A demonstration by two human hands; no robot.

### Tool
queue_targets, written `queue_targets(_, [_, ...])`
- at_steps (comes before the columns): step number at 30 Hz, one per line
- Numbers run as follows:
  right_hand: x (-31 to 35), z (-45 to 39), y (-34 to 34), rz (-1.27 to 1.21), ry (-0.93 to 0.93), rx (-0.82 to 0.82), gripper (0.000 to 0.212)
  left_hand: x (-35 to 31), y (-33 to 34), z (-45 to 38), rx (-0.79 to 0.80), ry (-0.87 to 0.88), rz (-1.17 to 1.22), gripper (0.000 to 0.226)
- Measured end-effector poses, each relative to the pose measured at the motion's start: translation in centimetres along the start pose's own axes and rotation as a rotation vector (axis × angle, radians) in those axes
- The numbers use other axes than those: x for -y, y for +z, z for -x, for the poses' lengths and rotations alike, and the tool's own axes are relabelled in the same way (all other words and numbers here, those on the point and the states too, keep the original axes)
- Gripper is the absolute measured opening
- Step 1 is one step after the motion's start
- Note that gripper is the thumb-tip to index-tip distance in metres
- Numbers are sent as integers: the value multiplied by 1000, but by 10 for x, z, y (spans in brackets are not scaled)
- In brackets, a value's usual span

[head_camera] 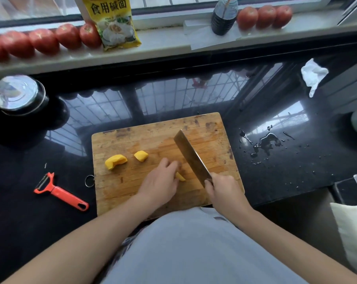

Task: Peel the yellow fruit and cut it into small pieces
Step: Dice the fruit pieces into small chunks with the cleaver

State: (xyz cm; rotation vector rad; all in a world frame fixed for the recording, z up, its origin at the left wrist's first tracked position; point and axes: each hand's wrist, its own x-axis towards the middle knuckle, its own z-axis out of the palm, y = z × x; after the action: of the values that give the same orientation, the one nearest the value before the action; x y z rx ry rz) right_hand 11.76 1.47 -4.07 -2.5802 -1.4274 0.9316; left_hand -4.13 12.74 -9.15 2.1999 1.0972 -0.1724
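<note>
- The handle of a cleaver (191, 155) is held in the closed grip of the right hand (222, 190), with the blade slanting up and away over the cutting board (153, 132).
- A small yellow fruit piece (180, 177) is pressed to the board under the curled fingers of the left hand (160, 182); most of it is hidden by the hand, and whether it is pinched or only steadied cannot be told.
- Two more peeled yellow pieces are seen on the left part of the board: a larger chunk (115, 161) and a smaller chunk (141, 155), lying apart from each other.
- The board is laid on a glossy black counter (286, 181).
- A red peeler (59, 191) is seen on the counter left of the board, and spilled water (265, 142) to the right.
- A metal bowl (17, 95) is placed at the far left.
- Tomatoes (44, 41), a yellow packet (112, 21) and a dark bottle (223, 17) are lined up on the windowsill (163, 41).
</note>
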Motion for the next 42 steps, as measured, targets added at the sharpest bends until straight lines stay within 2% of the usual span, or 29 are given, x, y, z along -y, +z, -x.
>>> queue_targets(2, [-4, 1, 0, 4, 24, -13, 26, 4, -10, -3, 69, 212, -300, 28])
queue_targets(3, [-5, 2, -1, 6, 31, -15, 26, 2, -13, -4, 100, 246, -384, 27])
queue_targets(5, [-5, 3, -2, 10, 32, 0, 27, -6, -15, -5, 156, 200, -429, 24])
queue_targets(8, [0, 5, -1, -9, 28, 31, 25, -15, -8, -6, 215, -53, -236, 25])
queue_targets(12, [6, 11, 5, -4, 10, 70, 25, -25, 5, -9, 317, -362, 207, 34])
queue_targets(15, [5, 15, 5, 67, -21, 98, 26, -33, 7, -6, 379, -493, 550, 38])
queue_targets(19, [-1, 21, 4, 102, -32, 125, 22, -33, 9, -8, 329, -616, 737, 36])
queue_targets(23, [-4, 27, 2, 155, -33, 173, 20, -34, 12, -11, 307, -633, 777, 29])
queue_targets(27, [-1, 23, 6, 186, -23, 226, 16, -35, 13, -14, 326, -607, 729, 36])
queue_targets(33, [25, -7, 15, 121, -62, 126, 18, -37, 10, -11, 310, -604, 689, 36])
queue_targets(37, [18, -2, 4, 26, -45, 51, 23, -36, 10, -8, 307, -611, 726, 33])
queue_targets(42, [5, 17, 0, 116, -29, 128, 25, -34, 9, -7, 301, -581, 719, 32])
